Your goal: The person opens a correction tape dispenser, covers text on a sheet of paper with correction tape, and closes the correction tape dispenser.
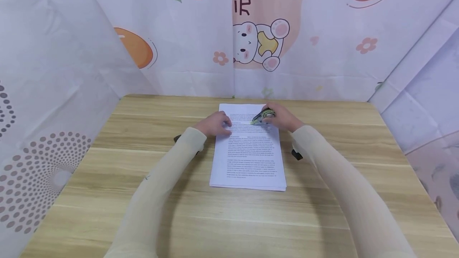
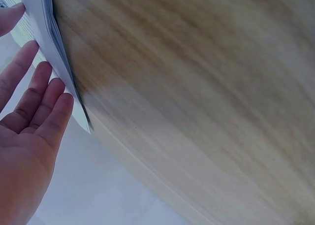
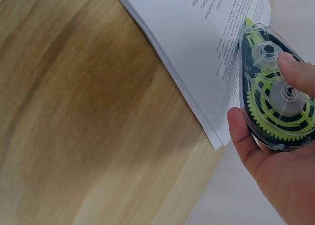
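Note:
A stack of printed paper point(image 1: 247, 162) lies on the wooden table, its sheets slightly uneven at the edges. My right hand point(image 1: 281, 116) grips a correction tape dispenser point(image 3: 278, 94) with a clear case and green gears, thumb on its upper face. The dispenser's tip point(image 3: 249, 22) is at the printed text in the upper part of the page; whether it touches cannot be told. At the left edge of the stack rests my left hand point(image 1: 216, 124). In the left wrist view, the left fingers point(image 2: 47, 104) are loosely extended along the paper's edge, holding nothing.
The wooden table point(image 1: 143, 178) extends around the stack on both sides and toward me. Behind it hangs a white patterned curtain point(image 1: 179, 51), close to the far edge. Small black wrist-worn pieces point(image 1: 296, 154) show beside the sleeves.

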{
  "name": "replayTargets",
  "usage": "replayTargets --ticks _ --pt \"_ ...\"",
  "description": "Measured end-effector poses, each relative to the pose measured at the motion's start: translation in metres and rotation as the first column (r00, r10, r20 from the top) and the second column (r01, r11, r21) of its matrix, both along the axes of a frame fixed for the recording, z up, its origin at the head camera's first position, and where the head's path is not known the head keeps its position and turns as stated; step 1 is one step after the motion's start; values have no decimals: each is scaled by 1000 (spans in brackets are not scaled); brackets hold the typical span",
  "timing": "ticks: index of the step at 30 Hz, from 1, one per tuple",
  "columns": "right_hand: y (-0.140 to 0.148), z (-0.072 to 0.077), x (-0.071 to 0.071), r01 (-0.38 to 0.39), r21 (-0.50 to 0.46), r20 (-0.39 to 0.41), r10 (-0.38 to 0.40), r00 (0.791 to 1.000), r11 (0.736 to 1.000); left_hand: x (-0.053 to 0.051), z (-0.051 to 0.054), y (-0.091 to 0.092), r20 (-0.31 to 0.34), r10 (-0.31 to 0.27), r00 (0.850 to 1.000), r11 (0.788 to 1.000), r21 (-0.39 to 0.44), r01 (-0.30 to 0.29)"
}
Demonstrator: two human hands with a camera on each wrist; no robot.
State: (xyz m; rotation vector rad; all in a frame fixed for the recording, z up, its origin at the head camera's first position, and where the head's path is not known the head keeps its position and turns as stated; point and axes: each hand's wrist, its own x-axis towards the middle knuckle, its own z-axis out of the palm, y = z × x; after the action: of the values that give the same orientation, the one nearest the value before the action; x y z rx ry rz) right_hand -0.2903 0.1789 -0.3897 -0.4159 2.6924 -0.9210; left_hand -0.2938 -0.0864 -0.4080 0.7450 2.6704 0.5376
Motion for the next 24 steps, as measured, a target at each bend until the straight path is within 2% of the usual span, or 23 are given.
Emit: replayTargets --ticks 9,14,20,24 --pt "3 3 5 40 -33 22 -40 999 999 4 5 3 4 3 1000 1000 -15 -3" --pt "8 -1 4 96 -71 36 -93 995 993 3 2 2 0 4 1000 1000 -16 -5" --pt "13 -3 4 207 -192 156 -178 971 959 1 0 2 2 10 1000 1000 -28 -10" --pt "15 -2 8 238 -282 194 -188 963 929 0 -2 2 -3 5 1000 999 -35 -5"
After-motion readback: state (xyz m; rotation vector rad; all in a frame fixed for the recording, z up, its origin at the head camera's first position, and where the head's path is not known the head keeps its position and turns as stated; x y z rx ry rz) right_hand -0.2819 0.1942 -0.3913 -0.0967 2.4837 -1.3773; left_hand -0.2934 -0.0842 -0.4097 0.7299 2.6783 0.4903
